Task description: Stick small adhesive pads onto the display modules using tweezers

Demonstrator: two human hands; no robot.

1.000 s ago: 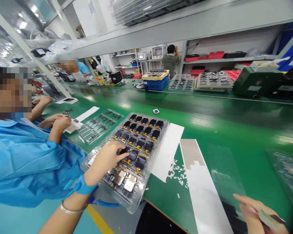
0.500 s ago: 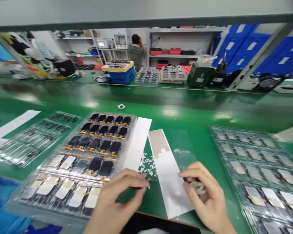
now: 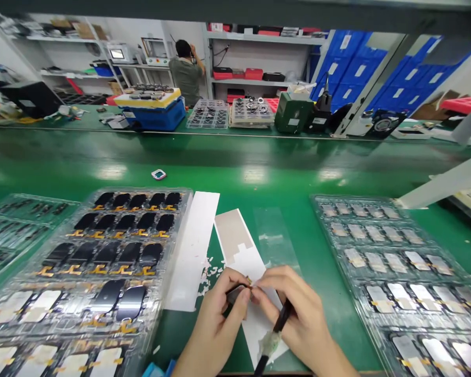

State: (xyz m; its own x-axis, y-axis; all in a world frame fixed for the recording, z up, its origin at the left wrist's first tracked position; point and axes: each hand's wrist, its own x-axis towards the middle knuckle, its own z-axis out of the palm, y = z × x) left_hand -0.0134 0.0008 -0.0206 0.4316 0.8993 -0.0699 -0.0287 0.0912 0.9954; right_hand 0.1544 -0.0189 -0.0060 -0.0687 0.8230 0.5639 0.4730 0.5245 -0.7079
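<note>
My left hand is closed, with thumb and fingers pinching a small flat screen module by its edges. My right hand has its thumb and forefinger pinched at the module's right end, where a little gold-brown flex part shows. Held in that same hand is a slim black tool wrapped with pale tape; its tip is hidden. Under the hands lies a white-backed sticker sheet, partly peeled. Small pale paper scraps are scattered left of it.
A clear tray of black and white-backed screens lies left, and a similar tray right. A white strip and a clear film flank the sheet. A small square part lies farther back. A person stands beyond the bench.
My hands have come together from apart; the screen module now shows between them. The black taped tool now shows below my right hand. The whole view has shifted to the right.
</note>
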